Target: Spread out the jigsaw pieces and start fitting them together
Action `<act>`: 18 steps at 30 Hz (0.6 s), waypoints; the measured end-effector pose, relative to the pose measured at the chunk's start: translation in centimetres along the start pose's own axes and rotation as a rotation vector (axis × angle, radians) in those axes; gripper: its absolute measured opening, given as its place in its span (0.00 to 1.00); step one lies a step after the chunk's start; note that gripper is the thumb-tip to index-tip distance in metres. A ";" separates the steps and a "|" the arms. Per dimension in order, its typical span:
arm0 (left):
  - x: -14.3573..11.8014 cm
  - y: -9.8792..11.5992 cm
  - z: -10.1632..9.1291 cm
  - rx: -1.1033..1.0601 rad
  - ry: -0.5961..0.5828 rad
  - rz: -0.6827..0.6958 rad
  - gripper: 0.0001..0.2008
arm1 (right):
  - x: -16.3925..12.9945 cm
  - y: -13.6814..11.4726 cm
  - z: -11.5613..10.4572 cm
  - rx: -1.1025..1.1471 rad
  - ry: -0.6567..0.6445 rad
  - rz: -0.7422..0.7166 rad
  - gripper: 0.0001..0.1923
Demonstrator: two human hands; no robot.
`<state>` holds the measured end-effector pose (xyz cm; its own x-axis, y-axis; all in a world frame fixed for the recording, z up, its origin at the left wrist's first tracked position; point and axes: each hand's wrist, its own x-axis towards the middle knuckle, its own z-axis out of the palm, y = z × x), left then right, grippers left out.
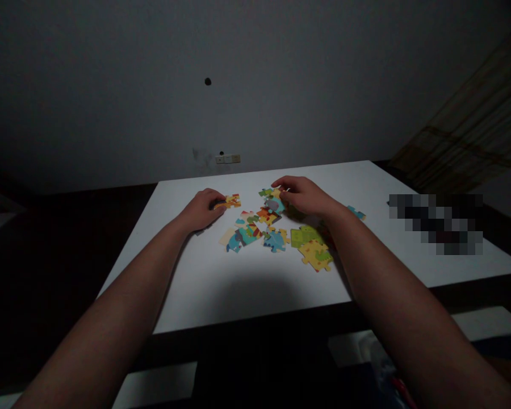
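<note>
White desk (196, 301), dim wall behind (281, 102). Left hand (202, 210) curls its fingers at the left end of orange puzzle piece (234, 201); right hand (301, 194) has fingers over gray-teal piece (274, 205) (can't tell either grip).

Puzzle pieces (316, 254) — matt, card-like; tabletop (187, 295) — smooth; curtain (464, 136), cloth.

Two hands (305, 195), eight-plus puzzle pieces (317, 255)

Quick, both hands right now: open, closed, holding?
Left hand: fingers curled at an orange puzzle piece; grip cannot be told.
Right hand: fingers bent at a grey-and-teal puzzle piece; grip cannot be told.
</note>
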<state>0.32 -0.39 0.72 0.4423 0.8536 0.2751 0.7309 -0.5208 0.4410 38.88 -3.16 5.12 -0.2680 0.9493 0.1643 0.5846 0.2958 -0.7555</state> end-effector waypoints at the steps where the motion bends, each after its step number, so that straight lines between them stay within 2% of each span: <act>1: 0.0 0.0 0.0 0.001 0.000 -0.002 0.18 | 0.0 0.0 0.0 -0.015 -0.010 0.009 0.19; 11: 0.0 -0.6 0.2 0.010 0.000 -0.001 0.20 | 0.1 0.3 0.2 -0.250 -0.010 -0.045 0.15; 16: -0.1 -0.3 0.3 0.001 0.018 -0.007 0.19 | -0.5 -1.5 -1.0 -0.386 0.042 -0.132 0.18; 18: -0.2 -0.1 0.3 -0.003 0.018 -0.007 0.18 | -0.9 -2.6 -2.0 -0.451 0.044 -0.122 0.19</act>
<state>0.31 -0.50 0.37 0.4278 0.8569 0.2878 0.7320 -0.5152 0.4458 39.11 -4.54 8.21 -0.3287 0.9055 0.2685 0.8278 0.4130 -0.3797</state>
